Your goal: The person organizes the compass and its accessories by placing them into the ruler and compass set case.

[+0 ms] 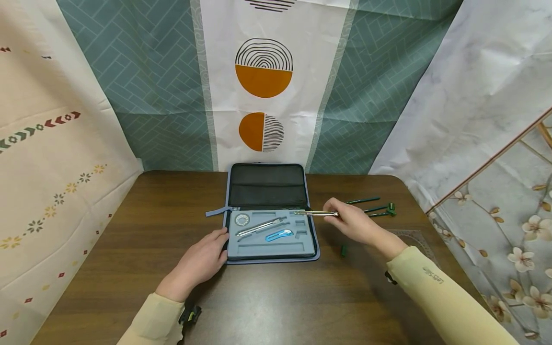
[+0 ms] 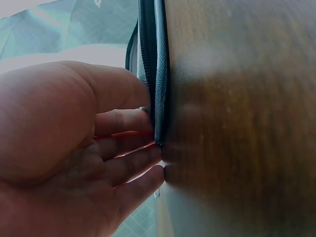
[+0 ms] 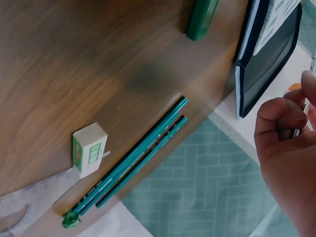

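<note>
A zip case (image 1: 267, 189) lies unfolded on the table, its black lid at the far side. Its light blue-grey tray (image 1: 269, 248) holds a silver compass (image 1: 260, 226), a blue utility knife (image 1: 279, 235) and a small round dial-like piece (image 1: 242, 220). My left hand (image 1: 204, 258) rests against the case's left edge; in the left wrist view its extended fingers and thumb touch the zipped rim (image 2: 161, 74). My right hand (image 1: 351, 223) pinches a second slim silver compass (image 1: 316, 213) by one end, its other end over the tray's upper right corner.
Right of the case lie green pencils (image 3: 136, 153), one with a green piece (image 3: 71, 219) at its end. Near them are a white-and-green eraser (image 3: 90, 149), a clear drawing ruler (image 3: 37, 192) and a small green box (image 3: 202, 19). Patterned cloth (image 1: 263, 86) hangs behind the table.
</note>
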Motion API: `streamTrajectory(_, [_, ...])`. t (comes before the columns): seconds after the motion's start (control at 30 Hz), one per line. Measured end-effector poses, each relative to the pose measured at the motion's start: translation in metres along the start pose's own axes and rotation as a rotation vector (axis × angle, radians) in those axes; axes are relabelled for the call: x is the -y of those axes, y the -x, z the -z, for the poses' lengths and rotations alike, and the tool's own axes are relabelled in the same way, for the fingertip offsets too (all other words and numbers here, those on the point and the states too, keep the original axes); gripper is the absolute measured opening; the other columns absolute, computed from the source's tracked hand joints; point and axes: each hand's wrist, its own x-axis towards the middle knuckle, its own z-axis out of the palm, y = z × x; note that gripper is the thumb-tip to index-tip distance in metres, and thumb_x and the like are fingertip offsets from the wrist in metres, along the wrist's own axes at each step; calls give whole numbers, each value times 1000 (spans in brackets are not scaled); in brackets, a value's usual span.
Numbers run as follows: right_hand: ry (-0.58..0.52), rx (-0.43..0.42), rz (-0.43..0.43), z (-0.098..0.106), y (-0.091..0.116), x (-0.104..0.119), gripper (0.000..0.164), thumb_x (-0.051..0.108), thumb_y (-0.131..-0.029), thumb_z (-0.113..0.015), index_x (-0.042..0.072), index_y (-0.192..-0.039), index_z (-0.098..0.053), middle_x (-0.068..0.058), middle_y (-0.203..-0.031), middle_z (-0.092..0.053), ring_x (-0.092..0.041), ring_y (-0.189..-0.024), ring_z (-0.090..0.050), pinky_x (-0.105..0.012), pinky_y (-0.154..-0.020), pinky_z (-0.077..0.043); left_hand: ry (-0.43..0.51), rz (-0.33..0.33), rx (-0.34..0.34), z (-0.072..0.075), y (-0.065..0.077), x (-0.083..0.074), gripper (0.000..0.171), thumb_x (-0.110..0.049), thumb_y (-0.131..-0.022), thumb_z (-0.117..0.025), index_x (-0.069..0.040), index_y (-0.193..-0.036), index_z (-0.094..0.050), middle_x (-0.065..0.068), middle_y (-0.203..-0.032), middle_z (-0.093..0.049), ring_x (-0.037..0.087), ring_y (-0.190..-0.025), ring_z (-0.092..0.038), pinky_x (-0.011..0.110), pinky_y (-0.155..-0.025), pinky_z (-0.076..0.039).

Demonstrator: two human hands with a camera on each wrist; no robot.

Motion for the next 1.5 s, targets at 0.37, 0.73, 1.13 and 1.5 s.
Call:
streamTrajectory(0.37, [3, -21, 62, -13, -12, 11, 17, 12, -105, -77, 15, -115, -63, -1, -110, -76, -20, -99, -74, -46, -81, -61, -4, 0, -4, 1, 0, 0, 45, -9, -105, -71, 11, -145, -63, 27, -159, -55, 44, -146, -55, 58, -118, -49])
streamTrajectory(0.73, [-12, 9, 115, -27, -29, 24, 15, 18, -108, -75, 13, -120, -68, -1, -118, -76, -19, -106, -76, -44, -89, -63, -1, 11, 7, 1, -2, 1, 46, -10, -106, -71, 10, -147, -63, 26, -161, -54, 43, -147, -54, 58, -119, -48])
streamTrajectory(1.13, [-61, 56, 136, -53, -54, 44, 12, 21, -108, -74, 18, -119, -69, 6, -117, -69, -12, -104, -67, -40, -92, -60, -9, 11, -3, -1, -2, 1, 47, -10, -106, -71, 11, -146, -63, 26, -160, -55, 43, -147, -55, 57, -119, -47])
streamTrajectory(1.5, [-22, 103, 133, -78, -67, 59, 14, 24, -108, -74, 18, -120, -69, 6, -118, -69, -12, -107, -69, -40, -93, -60, 8, 9, -3, -3, -1, 1, 46, -10, -106, -71, 10, -146, -63, 26, -160, -55, 43, -147, -55, 58, -118, -48])
